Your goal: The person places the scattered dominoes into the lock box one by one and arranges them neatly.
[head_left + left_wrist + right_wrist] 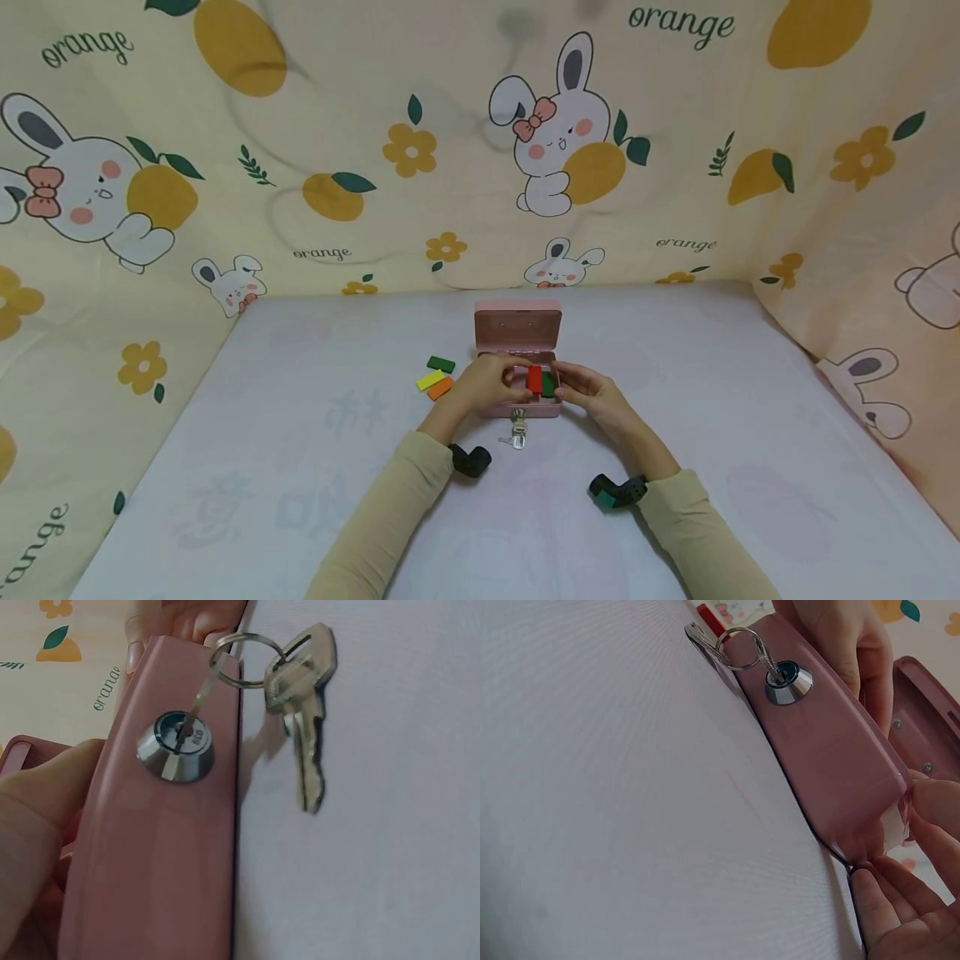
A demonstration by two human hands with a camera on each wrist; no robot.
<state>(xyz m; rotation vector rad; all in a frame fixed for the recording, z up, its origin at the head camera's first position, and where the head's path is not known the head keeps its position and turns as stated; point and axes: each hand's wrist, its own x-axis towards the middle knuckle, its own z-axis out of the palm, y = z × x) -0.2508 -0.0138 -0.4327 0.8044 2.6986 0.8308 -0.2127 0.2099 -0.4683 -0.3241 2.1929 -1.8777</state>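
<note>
A pink metal cash box (pixel 495 412) stands on the table with its lid (pixel 517 325) raised. My left hand (pixel 487 382) reaches in over its left side, with thumb and forefinger at the two ends of a red block (pixel 534 379). Beside it in the box is a green block (pixel 548 385). My right hand (pixel 600 400) holds the box's right side, its fingers at the rim and lower edge in the right wrist view. One key sits in the front lock (pixel 176 746), and a second key (pixel 304 712) hangs from the ring.
Left of the box lie a dark green block (pixel 441 364), a yellow block (pixel 431 380) and an orange block (pixel 440 388). A white cloth (pixel 300 483) covers the table. Behind it hangs a printed curtain (pixel 450 83) with rabbits and oranges.
</note>
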